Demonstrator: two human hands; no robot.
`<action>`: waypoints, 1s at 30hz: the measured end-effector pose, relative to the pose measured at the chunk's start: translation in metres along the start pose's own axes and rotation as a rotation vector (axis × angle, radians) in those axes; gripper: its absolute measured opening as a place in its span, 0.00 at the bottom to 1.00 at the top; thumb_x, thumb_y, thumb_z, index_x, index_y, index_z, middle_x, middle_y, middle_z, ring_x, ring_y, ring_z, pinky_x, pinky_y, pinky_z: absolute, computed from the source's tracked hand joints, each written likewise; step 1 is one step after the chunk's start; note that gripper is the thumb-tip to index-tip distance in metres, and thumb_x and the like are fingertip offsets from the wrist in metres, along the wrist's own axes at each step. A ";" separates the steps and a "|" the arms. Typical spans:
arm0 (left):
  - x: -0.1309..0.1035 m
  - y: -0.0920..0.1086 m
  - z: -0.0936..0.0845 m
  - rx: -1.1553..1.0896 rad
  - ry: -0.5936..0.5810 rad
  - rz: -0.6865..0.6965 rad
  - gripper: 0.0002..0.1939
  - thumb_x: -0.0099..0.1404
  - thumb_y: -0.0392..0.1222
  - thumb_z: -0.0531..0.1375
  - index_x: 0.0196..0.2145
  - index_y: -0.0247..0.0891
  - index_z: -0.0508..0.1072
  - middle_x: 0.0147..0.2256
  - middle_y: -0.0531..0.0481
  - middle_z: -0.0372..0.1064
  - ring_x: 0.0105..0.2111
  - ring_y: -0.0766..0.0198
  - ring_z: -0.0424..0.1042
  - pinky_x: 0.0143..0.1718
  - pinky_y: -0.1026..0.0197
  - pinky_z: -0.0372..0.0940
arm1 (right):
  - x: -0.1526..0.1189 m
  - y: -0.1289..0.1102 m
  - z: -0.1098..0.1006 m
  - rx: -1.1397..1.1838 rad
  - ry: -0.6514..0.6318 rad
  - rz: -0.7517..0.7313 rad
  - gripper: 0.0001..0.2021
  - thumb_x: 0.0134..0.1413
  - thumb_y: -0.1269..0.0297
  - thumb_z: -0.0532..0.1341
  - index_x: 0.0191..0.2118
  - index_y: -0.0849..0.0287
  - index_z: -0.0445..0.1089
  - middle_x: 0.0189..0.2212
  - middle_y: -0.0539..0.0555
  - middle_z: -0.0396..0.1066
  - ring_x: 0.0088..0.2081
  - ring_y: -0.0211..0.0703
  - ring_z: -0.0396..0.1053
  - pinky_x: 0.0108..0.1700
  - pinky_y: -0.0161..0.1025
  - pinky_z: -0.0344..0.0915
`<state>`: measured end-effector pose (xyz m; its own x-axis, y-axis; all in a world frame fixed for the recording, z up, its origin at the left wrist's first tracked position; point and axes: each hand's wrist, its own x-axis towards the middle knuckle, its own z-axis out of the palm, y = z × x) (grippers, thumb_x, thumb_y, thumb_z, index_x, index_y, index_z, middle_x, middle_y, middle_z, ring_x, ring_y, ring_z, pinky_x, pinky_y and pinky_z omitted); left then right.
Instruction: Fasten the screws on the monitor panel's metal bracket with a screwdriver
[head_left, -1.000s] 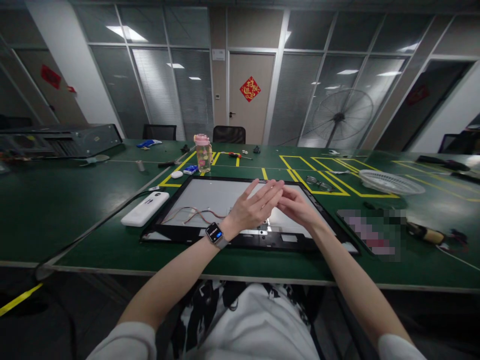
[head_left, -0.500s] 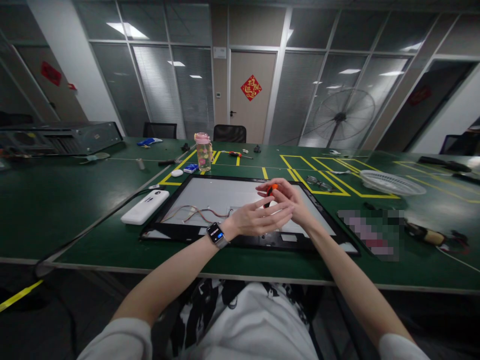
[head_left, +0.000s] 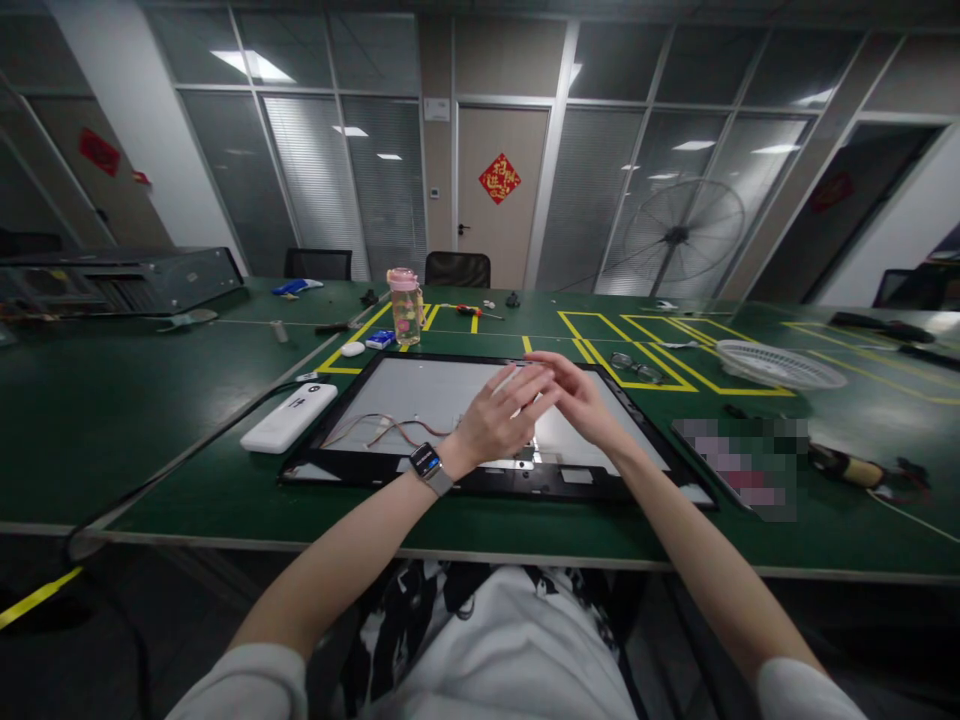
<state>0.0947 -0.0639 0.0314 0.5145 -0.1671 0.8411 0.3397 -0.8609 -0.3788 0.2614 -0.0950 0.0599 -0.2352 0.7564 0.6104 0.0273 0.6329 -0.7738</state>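
Observation:
My left hand, with a watch on its wrist, hovers over the middle of a flat panel with a black frame. Its fingers are spread and slightly bent, and overlap the fingertips of my right hand. The right hand's fingers curl inward around something that the left hand hides. Thin wires lie on the panel, left of my hands. A bright metal piece shows just below them, near the panel's front edge.
A white power bank lies left of the panel. Behind it stand a pink-lidded bottle and a blue packet. A screwdriver and glasses lie farther back. To the right are a white basket and a cylindrical part.
My left hand has risen and shifted slightly left, its fingers now more bent. The orange and black tool that showed at my right fingers is now hidden. The view has shifted slightly.

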 end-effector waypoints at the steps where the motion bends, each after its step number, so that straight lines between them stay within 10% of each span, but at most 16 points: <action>1: 0.001 -0.003 0.000 -0.027 0.030 -0.082 0.20 0.69 0.33 0.48 0.58 0.35 0.60 0.57 0.40 0.62 0.61 0.55 0.56 0.61 0.45 0.53 | 0.001 0.002 0.001 0.019 0.007 0.000 0.18 0.54 0.55 0.63 0.50 0.53 0.66 0.43 0.54 0.73 0.43 0.43 0.71 0.49 0.42 0.67; 16: 0.014 0.001 0.001 -0.467 0.083 -0.549 0.13 0.71 0.38 0.50 0.51 0.39 0.65 0.45 0.44 0.72 0.46 0.61 0.71 0.48 0.56 0.65 | -0.004 0.042 -0.025 0.057 -0.062 0.265 0.13 0.54 0.54 0.62 0.39 0.57 0.73 0.34 0.53 0.75 0.35 0.42 0.73 0.45 0.45 0.69; 24: 0.013 -0.002 -0.001 -0.334 0.147 -0.531 0.08 0.67 0.43 0.58 0.42 0.39 0.72 0.41 0.45 0.67 0.44 0.59 0.68 0.45 0.56 0.65 | -0.014 0.056 -0.017 0.090 -0.125 0.214 0.13 0.49 0.66 0.61 0.42 0.55 0.74 0.40 0.52 0.77 0.44 0.46 0.73 0.52 0.49 0.65; 30: 0.012 0.002 -0.002 -0.396 0.149 -0.539 0.13 0.72 0.36 0.47 0.46 0.38 0.69 0.41 0.45 0.68 0.44 0.61 0.68 0.46 0.56 0.64 | -0.018 0.080 -0.027 -0.699 -0.073 0.084 0.16 0.56 0.65 0.55 0.48 0.61 0.71 0.48 0.62 0.73 0.52 0.53 0.68 0.57 0.54 0.60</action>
<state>0.1003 -0.0683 0.0413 0.2314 0.2941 0.9274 0.1899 -0.9485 0.2534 0.2942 -0.0534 -0.0078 -0.2689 0.8096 0.5218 0.6602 0.5494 -0.5122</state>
